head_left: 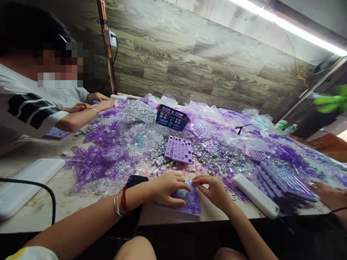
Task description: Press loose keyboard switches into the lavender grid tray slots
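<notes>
A clear purple plastic panel with small parts set in it lies at the table's front edge. Over its left side my left hand rests with thumb and fingers spread apart. My right hand is at the panel's far right corner, thumb and fingertips pinched together; whatever is between them is too small to make out. Just beyond my hands, a lilac grid plate with square holes sits tilted on a heap of small white and blue parts.
A blue basket stands amid the heaps. Loose purple pieces and a dark phone are to the left. At right lie a white bar and stacked lilac panels, near another person's hand. Co-workers' arms reach in at left.
</notes>
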Demonstrator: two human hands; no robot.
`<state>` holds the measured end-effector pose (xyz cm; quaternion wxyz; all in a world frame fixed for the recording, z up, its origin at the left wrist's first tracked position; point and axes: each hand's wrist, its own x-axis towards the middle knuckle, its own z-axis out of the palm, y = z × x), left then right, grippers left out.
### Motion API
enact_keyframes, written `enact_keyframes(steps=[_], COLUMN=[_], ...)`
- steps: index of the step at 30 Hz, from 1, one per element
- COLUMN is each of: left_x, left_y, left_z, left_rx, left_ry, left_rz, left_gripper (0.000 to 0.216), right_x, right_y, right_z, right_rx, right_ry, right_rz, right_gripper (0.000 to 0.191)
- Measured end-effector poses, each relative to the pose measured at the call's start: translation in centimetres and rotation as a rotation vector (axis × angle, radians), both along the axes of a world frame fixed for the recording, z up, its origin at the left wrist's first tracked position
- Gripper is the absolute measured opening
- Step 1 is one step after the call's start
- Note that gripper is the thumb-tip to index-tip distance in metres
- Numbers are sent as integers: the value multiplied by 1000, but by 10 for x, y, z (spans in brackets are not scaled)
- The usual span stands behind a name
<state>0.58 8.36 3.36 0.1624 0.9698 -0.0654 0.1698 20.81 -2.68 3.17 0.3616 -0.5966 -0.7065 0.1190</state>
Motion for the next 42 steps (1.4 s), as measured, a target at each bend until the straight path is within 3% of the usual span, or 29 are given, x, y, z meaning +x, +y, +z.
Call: enact_keyframes(steps=[13,19,37,42], left_x=[0,-2,-2,-2], left_y=[-1,-3,-3,-3], left_z=[4,6,7,7], left_rx=[3,7,1,-8], left_ry=[2,3,10,2], left_rz=[4,5,12,11], left_gripper=[38,37,36,36], right_x=[-1,4,5,4], right_y=[5,6,2,3], right_z=[13,9,1,5], right_rx=[-88,-104,-155,-119], right_ry=[-125,-44,109,17], right_rz=[86,140,101,115], right_gripper=[20,16,11,13])
